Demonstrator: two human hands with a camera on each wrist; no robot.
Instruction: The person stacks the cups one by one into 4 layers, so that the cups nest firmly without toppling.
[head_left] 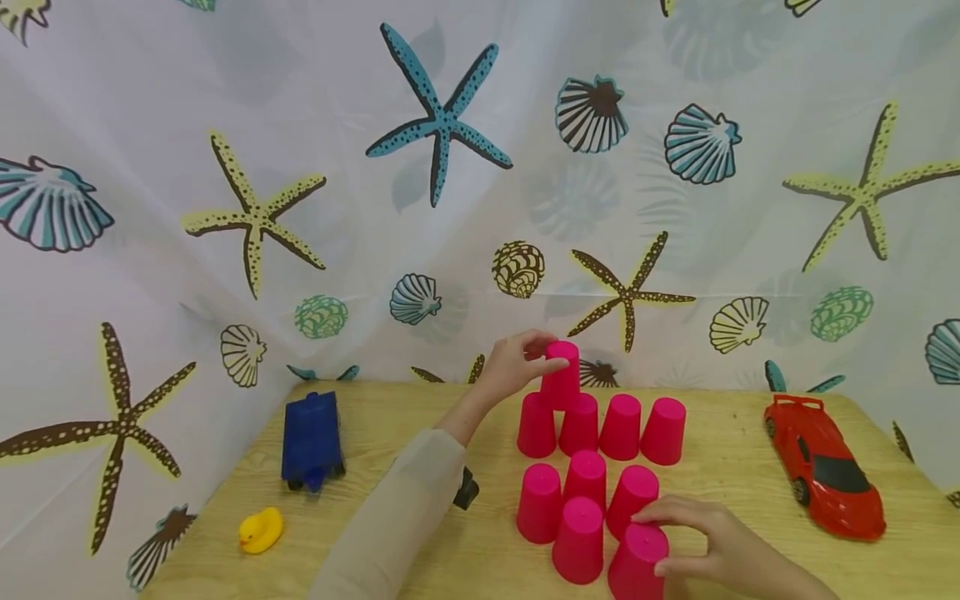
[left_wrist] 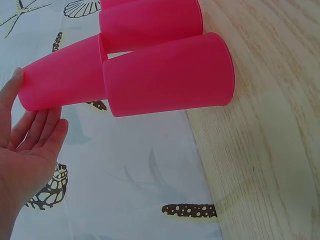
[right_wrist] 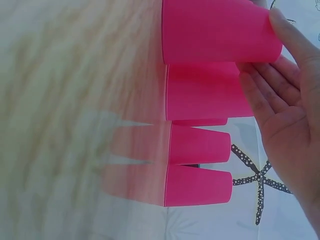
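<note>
The left hand (head_left: 517, 362) is clamped on the upper cup (head_left: 562, 379), thumb and fingers set on opposite sides of its wall. This pink cup is inverted and stands across the two nearest cups of the rear row (head_left: 620, 427), a line of four inverted pink cups directly below and to the right of the left hand. The right hand (head_left: 705, 537) grips the front cup (head_left: 636, 565), also pink and inverted, between thumb and fingers; the head view cuts off its lower edge. Four more inverted cups (head_left: 579, 546) are grouped just left of and beyond the right hand. Beyond and to the right of the right hand, a red toy car (head_left: 828, 471) rests on the wooden table (head_left: 720, 475). To the left of the left hand, and nearer, lie a blue toy vehicle (head_left: 311, 437) and a yellow duck (head_left: 261, 530).
</note>
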